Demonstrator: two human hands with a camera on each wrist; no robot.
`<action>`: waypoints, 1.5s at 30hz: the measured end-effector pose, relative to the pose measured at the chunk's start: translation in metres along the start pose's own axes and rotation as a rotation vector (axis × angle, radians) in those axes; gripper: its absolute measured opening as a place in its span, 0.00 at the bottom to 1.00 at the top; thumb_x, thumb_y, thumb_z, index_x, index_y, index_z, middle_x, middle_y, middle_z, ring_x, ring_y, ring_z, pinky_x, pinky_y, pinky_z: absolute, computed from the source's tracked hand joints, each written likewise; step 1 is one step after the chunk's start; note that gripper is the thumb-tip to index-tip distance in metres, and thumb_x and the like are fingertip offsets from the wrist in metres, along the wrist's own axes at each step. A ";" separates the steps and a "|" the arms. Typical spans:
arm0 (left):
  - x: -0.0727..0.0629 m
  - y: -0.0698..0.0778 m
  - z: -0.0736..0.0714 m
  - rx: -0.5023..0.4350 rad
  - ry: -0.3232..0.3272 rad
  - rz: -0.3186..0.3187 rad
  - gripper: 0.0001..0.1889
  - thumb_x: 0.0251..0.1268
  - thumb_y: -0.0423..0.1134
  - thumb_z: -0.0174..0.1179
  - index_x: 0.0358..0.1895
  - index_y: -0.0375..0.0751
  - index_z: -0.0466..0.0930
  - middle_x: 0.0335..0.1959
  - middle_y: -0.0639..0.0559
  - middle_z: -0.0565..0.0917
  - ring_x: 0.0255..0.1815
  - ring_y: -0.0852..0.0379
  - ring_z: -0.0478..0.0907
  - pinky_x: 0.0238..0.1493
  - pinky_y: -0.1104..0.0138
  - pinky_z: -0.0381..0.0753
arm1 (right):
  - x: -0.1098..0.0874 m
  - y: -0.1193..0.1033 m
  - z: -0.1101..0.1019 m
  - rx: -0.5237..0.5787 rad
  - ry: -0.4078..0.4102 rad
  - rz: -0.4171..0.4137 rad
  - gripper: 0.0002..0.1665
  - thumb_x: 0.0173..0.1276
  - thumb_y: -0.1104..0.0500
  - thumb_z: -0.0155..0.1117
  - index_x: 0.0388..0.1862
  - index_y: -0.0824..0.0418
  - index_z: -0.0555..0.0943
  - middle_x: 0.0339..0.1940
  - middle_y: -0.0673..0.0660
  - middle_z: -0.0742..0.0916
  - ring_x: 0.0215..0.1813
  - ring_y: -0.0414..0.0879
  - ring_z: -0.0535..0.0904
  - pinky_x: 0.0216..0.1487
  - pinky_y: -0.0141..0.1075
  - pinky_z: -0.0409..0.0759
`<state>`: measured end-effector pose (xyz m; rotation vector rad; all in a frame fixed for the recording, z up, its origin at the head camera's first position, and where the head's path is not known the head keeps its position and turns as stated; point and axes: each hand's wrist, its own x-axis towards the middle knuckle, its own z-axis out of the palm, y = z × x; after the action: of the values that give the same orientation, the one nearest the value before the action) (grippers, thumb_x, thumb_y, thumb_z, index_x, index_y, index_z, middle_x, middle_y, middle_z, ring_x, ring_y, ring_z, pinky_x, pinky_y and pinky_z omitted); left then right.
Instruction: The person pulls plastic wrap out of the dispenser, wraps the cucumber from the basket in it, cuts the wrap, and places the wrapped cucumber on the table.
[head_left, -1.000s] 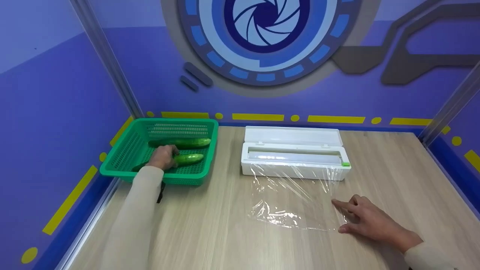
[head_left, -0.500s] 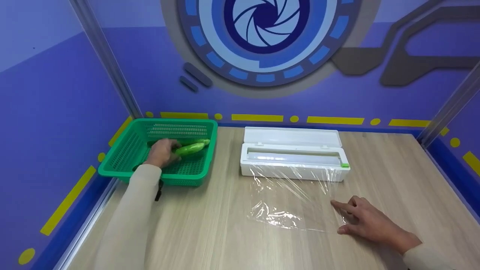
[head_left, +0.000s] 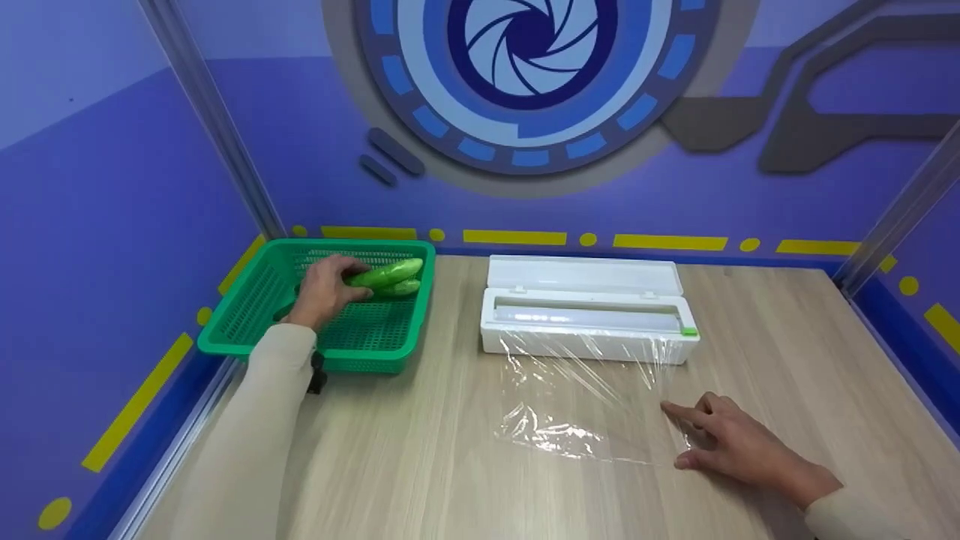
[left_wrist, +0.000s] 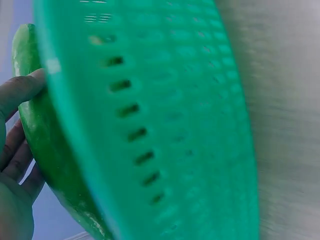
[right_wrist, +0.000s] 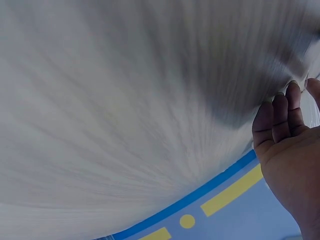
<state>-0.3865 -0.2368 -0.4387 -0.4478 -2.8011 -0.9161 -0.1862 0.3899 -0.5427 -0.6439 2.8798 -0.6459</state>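
Observation:
My left hand (head_left: 322, 291) grips a green cucumber (head_left: 390, 273) by its middle, raised and tilted inside the green plastic basket (head_left: 426, 300). A second cucumber (head_left: 405, 288) lies below it, partly covered. Seen from the left wrist, the thumb and fingers sit on either side of the held cucumber (left_wrist: 47, 135) behind the basket wall (left_wrist: 170, 120). My right hand (head_left: 731, 442) rests at the right edge of a clear cling film sheet (head_left: 555, 435), index finger stretched out and thumb apart, both touching there. The film comes from a roll (head_left: 585, 316) in a white dispenser box (head_left: 585, 346).
The dispenser's white lid (head_left: 585, 274) stands raised at the back, and a green slider (head_left: 689, 331) sits at its right front corner. Wood-patterned tabletop (head_left: 420, 465) spreads in front. Blue printed walls (head_left: 525, 202) enclose the back and sides.
My left hand has lifted the front cucumber off the basket floor and moved it back, over the other cucumber. The right hand and the film have stayed put.

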 end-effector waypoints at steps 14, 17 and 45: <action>0.004 0.042 -0.001 -0.074 0.034 0.101 0.20 0.63 0.33 0.78 0.59 0.38 0.89 0.54 0.41 0.86 0.55 0.42 0.82 0.60 0.47 0.80 | 0.001 -0.001 -0.001 0.005 -0.023 0.024 0.51 0.63 0.28 0.71 0.79 0.53 0.76 0.40 0.48 0.69 0.42 0.42 0.63 0.35 0.33 0.62; 0.003 0.052 0.001 -0.088 0.030 0.123 0.21 0.63 0.33 0.78 0.59 0.38 0.89 0.53 0.43 0.87 0.54 0.43 0.81 0.60 0.48 0.80 | 0.001 -0.001 -0.002 0.009 -0.032 0.036 0.51 0.63 0.29 0.72 0.79 0.53 0.75 0.40 0.48 0.69 0.42 0.42 0.63 0.35 0.33 0.63; -0.015 0.128 0.043 -0.108 -0.018 0.344 0.17 0.61 0.36 0.80 0.53 0.40 0.90 0.49 0.49 0.88 0.49 0.49 0.82 0.55 0.53 0.83 | 0.000 0.000 0.000 0.037 -0.007 0.027 0.50 0.63 0.31 0.73 0.78 0.54 0.76 0.40 0.48 0.69 0.41 0.40 0.62 0.36 0.33 0.63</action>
<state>-0.3331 -0.1162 -0.4067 -0.9217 -2.5792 -0.9858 -0.1863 0.3893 -0.5428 -0.6005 2.8574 -0.6893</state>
